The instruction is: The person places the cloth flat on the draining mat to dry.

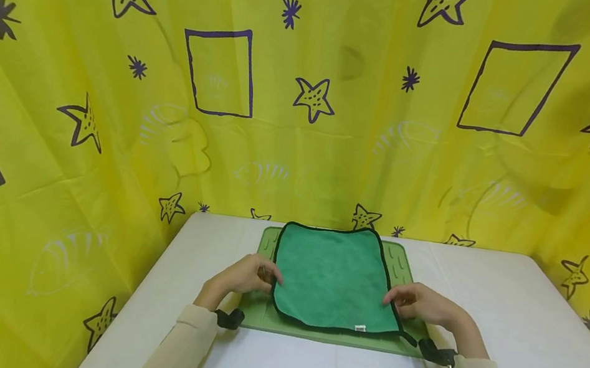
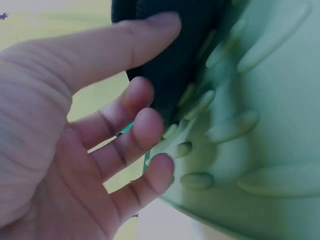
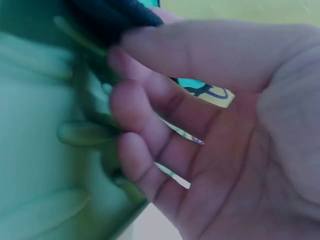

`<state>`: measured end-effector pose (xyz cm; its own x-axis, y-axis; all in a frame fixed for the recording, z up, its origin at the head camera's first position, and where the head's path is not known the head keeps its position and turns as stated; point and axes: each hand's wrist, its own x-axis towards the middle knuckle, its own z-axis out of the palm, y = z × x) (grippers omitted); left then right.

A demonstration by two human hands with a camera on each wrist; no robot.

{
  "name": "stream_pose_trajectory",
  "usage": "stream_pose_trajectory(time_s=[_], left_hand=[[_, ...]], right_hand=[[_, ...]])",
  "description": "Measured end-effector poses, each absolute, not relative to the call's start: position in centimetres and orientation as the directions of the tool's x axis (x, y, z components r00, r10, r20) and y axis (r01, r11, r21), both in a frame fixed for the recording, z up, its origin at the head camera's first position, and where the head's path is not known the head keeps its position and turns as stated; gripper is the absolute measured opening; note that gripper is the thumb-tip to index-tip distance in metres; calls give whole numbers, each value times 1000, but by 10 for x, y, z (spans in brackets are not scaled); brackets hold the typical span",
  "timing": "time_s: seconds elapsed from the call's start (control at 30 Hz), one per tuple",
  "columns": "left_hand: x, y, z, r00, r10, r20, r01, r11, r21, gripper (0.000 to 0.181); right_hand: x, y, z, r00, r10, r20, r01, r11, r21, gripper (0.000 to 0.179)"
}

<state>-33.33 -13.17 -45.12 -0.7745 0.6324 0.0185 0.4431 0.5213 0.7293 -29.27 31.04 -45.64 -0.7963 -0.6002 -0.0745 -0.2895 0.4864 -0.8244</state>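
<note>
A green cleaning cloth (image 1: 333, 277) with a black border lies spread over a light green ridged mat (image 1: 327, 336). It has a small white tag at its near edge and a black loop at the near right corner. At the left edge, my left hand (image 1: 248, 275) pinches the cloth; in the left wrist view the thumb presses on the dark cloth (image 2: 170, 55), and the index finger is hidden behind it. My right hand (image 1: 422, 304) pinches the right edge between thumb and index finger. The other fingers of both hands curl loosely beside the mat's ridges.
A white-covered table (image 1: 292, 366) carries the mat. Yellow curtains (image 1: 331, 170) with drawn stars and frames hang behind it and at both sides. A black strap (image 1: 229, 318) sits at the left wrist and another black strap (image 1: 436, 353) at the right wrist.
</note>
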Motion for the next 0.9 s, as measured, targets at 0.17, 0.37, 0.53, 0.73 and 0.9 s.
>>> stream_pose_trajectory(time_s=[0.17,0.37,0.53,0.73,0.9], left_hand=[[-330,-131,-449,-740,672,-32,411,490,769,20],[-331,-132,-449,-739,672,-49,403,499,767,16],[-335,-135,-449,-749,660,-56,395,514,762,11],[-337,-141,-446,-750,658,-70,376,511,773,12],[-334,-143,-444,-748,657,-91,348,507,789,14]], right_hand=[[-288,310,-456,-768,-632,-101,-278,471,-837,24],[-289,312,-453,-761,-640,-100,-292,477,-829,21],[-288,314,-449,-760,-641,-103,-296,484,-823,20],[-285,318,-445,-772,-627,-107,-286,492,-822,16],[-284,321,-444,-762,-638,-112,-280,480,-831,12]])
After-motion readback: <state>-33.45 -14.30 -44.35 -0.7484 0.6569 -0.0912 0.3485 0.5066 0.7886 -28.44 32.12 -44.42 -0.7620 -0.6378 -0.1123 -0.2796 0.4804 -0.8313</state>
